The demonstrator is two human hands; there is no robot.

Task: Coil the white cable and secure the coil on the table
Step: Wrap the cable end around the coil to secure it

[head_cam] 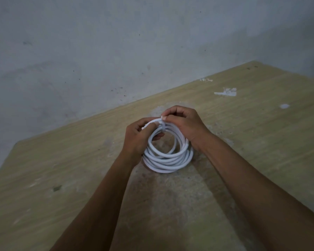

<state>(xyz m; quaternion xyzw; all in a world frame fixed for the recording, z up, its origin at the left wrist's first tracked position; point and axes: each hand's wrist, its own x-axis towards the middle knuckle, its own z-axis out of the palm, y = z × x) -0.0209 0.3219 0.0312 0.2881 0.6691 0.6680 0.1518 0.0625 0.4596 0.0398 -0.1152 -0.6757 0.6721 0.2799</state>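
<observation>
Grey plaster wall (98, 42) ran behind a worn wooden table (261, 115), whose bare top lay wide on every side of the white cable (168, 160), wound in a round coil near the middle. Left hand (140, 134) closed round the coil's far left rim, while right hand (185, 124) pinched a white tie (163, 125) wrapped over the far strands.

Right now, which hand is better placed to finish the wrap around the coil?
Probably the right hand: its fingertips pinch the wrap atop the white cable, while the left hand grips the loops, steadying them.
</observation>
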